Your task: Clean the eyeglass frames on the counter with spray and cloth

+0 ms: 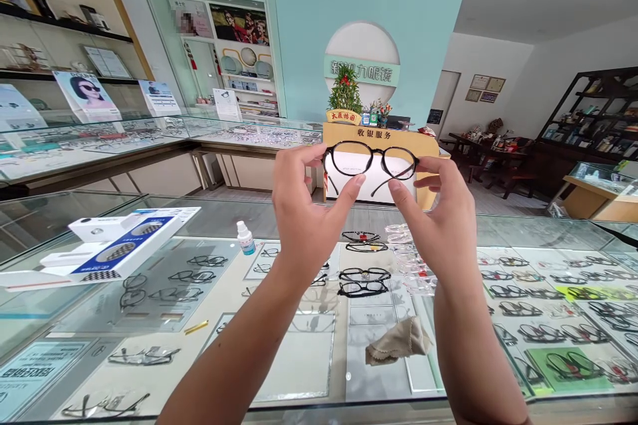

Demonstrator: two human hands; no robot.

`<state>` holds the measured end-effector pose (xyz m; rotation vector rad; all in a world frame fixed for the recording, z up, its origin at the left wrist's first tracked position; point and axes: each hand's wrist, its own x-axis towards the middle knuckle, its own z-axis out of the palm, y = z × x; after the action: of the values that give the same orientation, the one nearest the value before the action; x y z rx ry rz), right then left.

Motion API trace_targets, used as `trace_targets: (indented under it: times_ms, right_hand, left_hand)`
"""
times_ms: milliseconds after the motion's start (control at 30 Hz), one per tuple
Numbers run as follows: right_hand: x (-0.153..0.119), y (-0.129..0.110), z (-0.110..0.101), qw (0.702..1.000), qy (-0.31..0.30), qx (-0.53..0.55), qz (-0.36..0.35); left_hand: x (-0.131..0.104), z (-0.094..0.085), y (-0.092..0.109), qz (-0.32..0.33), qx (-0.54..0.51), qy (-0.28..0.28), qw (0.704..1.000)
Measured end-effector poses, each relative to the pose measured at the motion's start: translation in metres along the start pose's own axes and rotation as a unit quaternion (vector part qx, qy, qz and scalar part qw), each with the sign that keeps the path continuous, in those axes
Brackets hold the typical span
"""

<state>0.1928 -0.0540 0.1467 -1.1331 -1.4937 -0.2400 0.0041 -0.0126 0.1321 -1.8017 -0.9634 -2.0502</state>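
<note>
The left hand [304, 206] and right hand [446, 206] are raised level above the glass worktop [219, 295], forearms extended from its near edge. Each hand is partly closed, gripping one end of the black round-framed eyeglasses [377, 153], thumbs angled inward beneath the lenses. The eyeglasses appear higher than the far edge. A crumpled beige cloth [401, 343] lies toward the near edge; a white-capped bottle [245, 239] stands nearer the far edge.
</note>
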Motion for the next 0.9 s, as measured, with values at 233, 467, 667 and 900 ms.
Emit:
trace_targets:
  times_ms: [233,467,667,900]
  right_hand:
    - [0.0005,0.0043,0.0030,1.000,0.009,0.009,-0.004]
    - [0.0006,0.0079,0.0049,0.998,0.049,0.015,-0.023]
    - [0.0007,0.0088,0.0044,0.999,0.041,0.007,-0.021]
    - [0.0010,0.0085,0.0035,0.999,0.026,-0.008,-0.024]
  left_hand:
    - [-0.0009,0.0001,-0.0015,-0.006,-0.011,-0.012,1.000]
    - [-0.0017,0.0030,-0.0056,-0.023,-0.005,-0.038,0.999]
    - [-0.0003,0.0026,-0.0021,-0.043,-0.013,-0.042,0.998]
    - [-0.0010,0.0023,-0.0002,-0.057,-0.016,-0.047,0.997]
